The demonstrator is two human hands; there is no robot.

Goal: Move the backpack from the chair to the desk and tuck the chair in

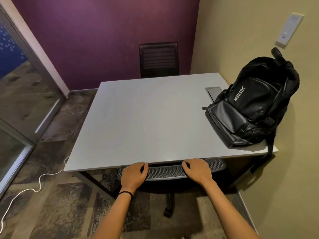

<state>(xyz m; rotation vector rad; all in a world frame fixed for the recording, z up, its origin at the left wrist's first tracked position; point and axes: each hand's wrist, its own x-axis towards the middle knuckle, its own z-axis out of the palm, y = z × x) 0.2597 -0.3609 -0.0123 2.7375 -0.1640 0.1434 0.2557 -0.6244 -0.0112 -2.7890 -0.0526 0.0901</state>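
With backpack (pixel 252 104) already on worktop (pixel 138 118), far right corner by wall, first step done. Chair (pixel 170 170) backrest at worktop near edge, seat under; left hand (pixel 133 175), right hand (pixel 196 170) fingers curled over backrest. Tuck-in nearly complete.

The smooth, matt grey laminate desk (pixel 138 118) bears a black backpack (pixel 253 107) of slightly glossy leather-like cloth; the black chair back (pixel 165 171) is coarse mesh.

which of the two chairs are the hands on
The near chair, at the desk's front edge: both hands, left and right, grip its mesh backrest. The far chair by the purple wall is untouched.
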